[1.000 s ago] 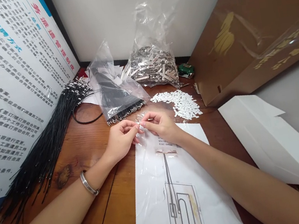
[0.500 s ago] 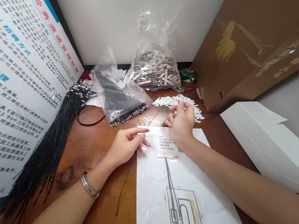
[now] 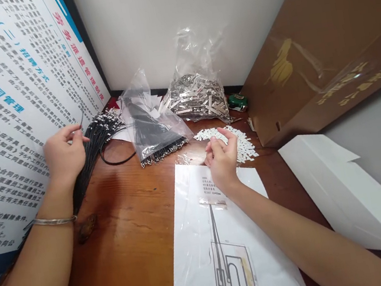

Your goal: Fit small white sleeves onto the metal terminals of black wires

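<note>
My left hand [image 3: 66, 154] is at the left, over the bundle of black wires [image 3: 100, 137] whose ends carry small white pieces. Its thumb and forefinger pinch a thin black wire [image 3: 82, 119], and a short end of it points upward. My right hand [image 3: 224, 159] is raised above the top of the printed sheet [image 3: 190, 238], close to a pile of small white pieces [image 3: 244, 144]. Its fingers are curled towards the thumb; whatever lies between them is too small or hidden to make out.
Behind the sheet lie a plastic bag of black wires [image 3: 156, 133] and a clear bag of metal strips [image 3: 198, 96]. A green object [image 3: 238, 102] sits beside them. A brown box [image 3: 305, 49] and a white carton [image 3: 348, 191] stand right; a printed board [image 3: 4, 118] stands left.
My left hand has moved left and up from the sheet to the wire bundle, carrying the black wire out of my right hand. The right hand has shifted slightly left.
</note>
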A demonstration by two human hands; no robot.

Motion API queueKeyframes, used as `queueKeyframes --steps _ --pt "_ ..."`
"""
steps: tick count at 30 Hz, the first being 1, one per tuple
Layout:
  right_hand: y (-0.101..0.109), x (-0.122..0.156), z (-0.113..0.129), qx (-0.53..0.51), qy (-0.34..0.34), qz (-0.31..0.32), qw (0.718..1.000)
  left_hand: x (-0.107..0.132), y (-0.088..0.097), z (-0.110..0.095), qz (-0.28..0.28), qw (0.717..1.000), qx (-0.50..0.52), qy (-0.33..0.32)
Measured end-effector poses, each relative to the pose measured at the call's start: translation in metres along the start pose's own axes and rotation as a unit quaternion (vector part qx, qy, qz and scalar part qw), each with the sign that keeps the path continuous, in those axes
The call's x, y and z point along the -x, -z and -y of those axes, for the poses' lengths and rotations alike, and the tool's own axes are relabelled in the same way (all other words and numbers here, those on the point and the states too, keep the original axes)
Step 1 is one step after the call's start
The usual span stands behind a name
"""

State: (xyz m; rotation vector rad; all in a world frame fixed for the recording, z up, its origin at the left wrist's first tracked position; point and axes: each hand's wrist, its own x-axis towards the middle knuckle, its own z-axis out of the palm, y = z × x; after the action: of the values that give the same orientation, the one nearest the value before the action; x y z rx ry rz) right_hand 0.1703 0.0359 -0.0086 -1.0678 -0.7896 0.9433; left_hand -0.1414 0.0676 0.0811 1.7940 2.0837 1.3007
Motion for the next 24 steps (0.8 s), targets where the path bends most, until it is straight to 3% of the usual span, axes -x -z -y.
queueKeyframes --steps 3,6,9,11,13,16,24 --pt "0.000 0.001 0.001 -0.005 -0.004 0.003 1.000 0.000 -0.005 0.013 -0.020 0.991 -0.126 -0.045" --pt "0.000 0.002 0.002 0.002 -0.009 0.012 1.000 0.011 -0.017 -0.006 0.017 0.980 -0.162 -0.117" --pt "0.000 0.001 0.000 0.012 -0.008 0.022 1.000 0.034 -0.032 -0.039 0.131 0.970 -0.174 -0.107" --pt "0.000 0.001 -0.001 0.021 -0.004 0.022 1.000 0.051 -0.042 -0.057 0.227 0.944 -0.213 -0.111" --pt "0.000 0.001 -0.002 0.032 0.003 0.018 0.999 0.065 -0.051 -0.068 0.270 0.915 -0.271 -0.126" --pt "0.000 0.001 -0.003 0.045 0.011 0.025 0.999 0.077 -0.059 -0.069 0.286 0.893 -0.318 -0.141" --pt "0.000 0.003 -0.002 0.079 0.030 0.044 0.995 0.086 -0.075 -0.060 0.272 0.893 -0.297 -0.201"
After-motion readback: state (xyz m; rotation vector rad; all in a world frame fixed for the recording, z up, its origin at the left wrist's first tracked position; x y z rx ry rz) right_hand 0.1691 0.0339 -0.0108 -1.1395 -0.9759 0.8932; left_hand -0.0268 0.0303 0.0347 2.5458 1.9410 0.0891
